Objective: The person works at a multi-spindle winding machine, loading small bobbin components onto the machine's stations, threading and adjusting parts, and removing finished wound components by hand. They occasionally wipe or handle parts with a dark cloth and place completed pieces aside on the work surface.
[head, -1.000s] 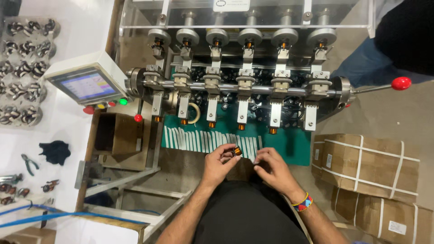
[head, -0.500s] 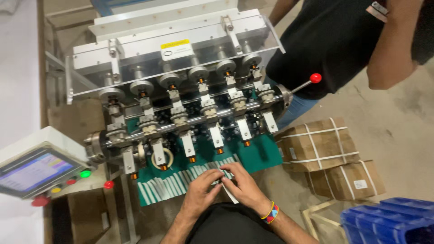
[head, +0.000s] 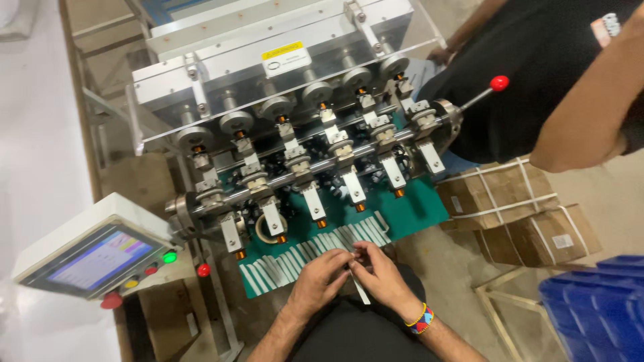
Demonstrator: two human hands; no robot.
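Carefully now, both hands pinching one thin white strip (head: 360, 289) at my lap.
My left hand (head: 320, 280) and right hand (head: 384, 278) grip it together, six o'clock of the green mat (head: 416, 213) (more strips (head: 305, 256) there); best keep it flat, untwisted.

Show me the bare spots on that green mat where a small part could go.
The green mat is bare at its right corner, below the last metal arm and beside the strapped cartons. The front edge is crowded with white strips, where both hands work; a tape roll fills the left.
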